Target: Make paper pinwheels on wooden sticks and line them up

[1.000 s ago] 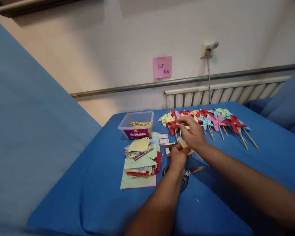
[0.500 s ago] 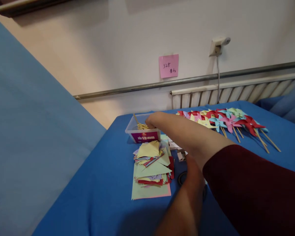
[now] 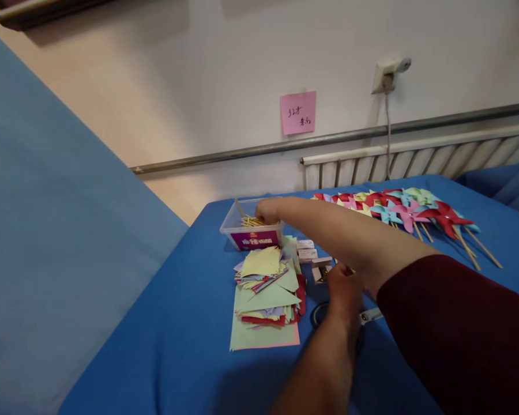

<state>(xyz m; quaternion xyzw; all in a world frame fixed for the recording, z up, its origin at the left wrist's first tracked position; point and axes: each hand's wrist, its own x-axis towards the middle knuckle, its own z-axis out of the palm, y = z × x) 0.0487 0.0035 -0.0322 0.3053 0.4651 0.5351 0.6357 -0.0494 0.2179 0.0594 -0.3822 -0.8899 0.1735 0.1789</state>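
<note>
My right hand (image 3: 269, 210) reaches across to a clear plastic box (image 3: 245, 235) and its fingers rest among the thin wooden sticks (image 3: 249, 221) inside; the grip is hidden. My left hand (image 3: 343, 289) is closed below the right forearm, with a sliver of yellow paper (image 3: 348, 268) showing at its fingers. Left of both hands lies a stack of cut coloured paper squares (image 3: 266, 294). A row of finished paper pinwheels (image 3: 409, 210) on sticks lies at the back right.
Scissors (image 3: 369, 315) lie on the blue tablecloth (image 3: 177, 346) under my left wrist. Small white boxes (image 3: 307, 249) sit behind the paper stack. A radiator (image 3: 415, 161), a wall socket (image 3: 389, 72) and a pink note (image 3: 297, 112) are on the wall behind. Blue fabric rises at the left.
My right hand left the pinwheel row and swung left into the stick box. The left hand stayed near the scissors. The view shifted slightly left.
</note>
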